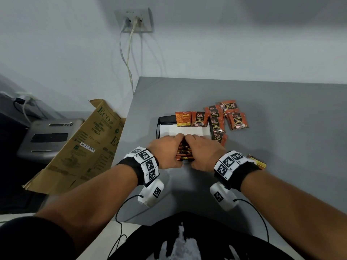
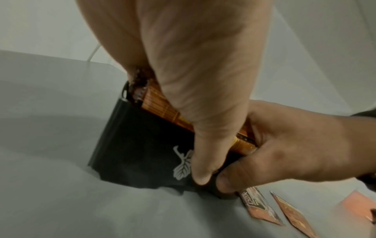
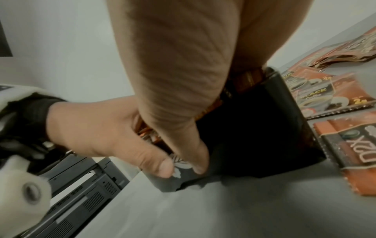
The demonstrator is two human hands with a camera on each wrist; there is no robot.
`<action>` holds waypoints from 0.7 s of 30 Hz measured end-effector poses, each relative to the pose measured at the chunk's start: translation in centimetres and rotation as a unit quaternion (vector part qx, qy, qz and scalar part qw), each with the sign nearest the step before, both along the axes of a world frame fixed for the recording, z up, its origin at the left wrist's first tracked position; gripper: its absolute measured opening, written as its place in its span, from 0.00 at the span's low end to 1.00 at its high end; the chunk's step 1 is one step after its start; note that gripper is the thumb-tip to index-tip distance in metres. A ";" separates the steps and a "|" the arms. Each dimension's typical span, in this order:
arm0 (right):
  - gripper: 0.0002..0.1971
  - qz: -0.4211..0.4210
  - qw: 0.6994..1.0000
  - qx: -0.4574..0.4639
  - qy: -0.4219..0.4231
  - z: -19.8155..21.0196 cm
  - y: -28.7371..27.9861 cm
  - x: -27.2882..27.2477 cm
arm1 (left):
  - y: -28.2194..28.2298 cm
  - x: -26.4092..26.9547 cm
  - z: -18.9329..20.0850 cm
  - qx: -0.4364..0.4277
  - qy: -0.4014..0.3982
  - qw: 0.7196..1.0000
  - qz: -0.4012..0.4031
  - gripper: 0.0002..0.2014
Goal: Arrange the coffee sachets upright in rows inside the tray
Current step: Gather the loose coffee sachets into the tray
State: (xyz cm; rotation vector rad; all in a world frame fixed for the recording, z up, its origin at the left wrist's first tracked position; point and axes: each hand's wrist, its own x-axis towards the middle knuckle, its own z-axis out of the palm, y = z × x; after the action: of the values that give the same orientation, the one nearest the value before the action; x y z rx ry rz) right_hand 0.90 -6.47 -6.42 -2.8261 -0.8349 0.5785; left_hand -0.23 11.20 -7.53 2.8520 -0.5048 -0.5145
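Note:
A black tray (image 1: 163,120) with a white liner lies on the grey table. Two orange-and-black coffee sachets (image 1: 191,119) stand upright against its far wall. At the near end a row of upright sachets (image 1: 185,153) is packed between my hands. My left hand (image 1: 167,149) and right hand (image 1: 203,151) curl over this row, fingers on its far side. In the wrist views both thumbs (image 2: 201,174) (image 3: 200,161) press the outside of the tray's near wall (image 2: 142,145) (image 3: 254,136). The row's edges (image 2: 160,107) (image 3: 247,78) show under the palms.
Several loose sachets (image 1: 225,117) lie flat on the table right of the tray, and one more (image 1: 260,162) lies beside my right wrist. Left of the table's edge stand a cardboard box (image 1: 84,147) and a grey printer (image 1: 48,137). Cables (image 1: 129,59) hang from a wall socket.

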 end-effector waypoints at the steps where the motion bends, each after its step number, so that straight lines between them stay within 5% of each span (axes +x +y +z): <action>1: 0.34 0.003 1.000 0.005 -0.008 -0.1 0.0 -0.2 | 0.0 0.0 0.0 0.007 -0.009 1.000 -0.003 0.34; 6: 0.34 0.007 0.998 0.036 -0.046 -0.8 -0.2 -1.1 | 0.1 -0.8 -0.6 -0.012 -0.074 0.997 -0.014 0.31; 21: 0.45 0.011 1.000 0.015 -0.002 0.0 0.0 -0.1 | 0.2 -0.5 0.8 -0.031 -0.041 0.998 0.023 0.34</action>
State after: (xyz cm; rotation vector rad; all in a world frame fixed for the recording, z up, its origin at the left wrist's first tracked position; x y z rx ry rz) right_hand 0.82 -6.50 -6.45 -2.7957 -0.8698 0.5598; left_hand -0.71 11.41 -6.75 2.8274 -0.4591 -0.3685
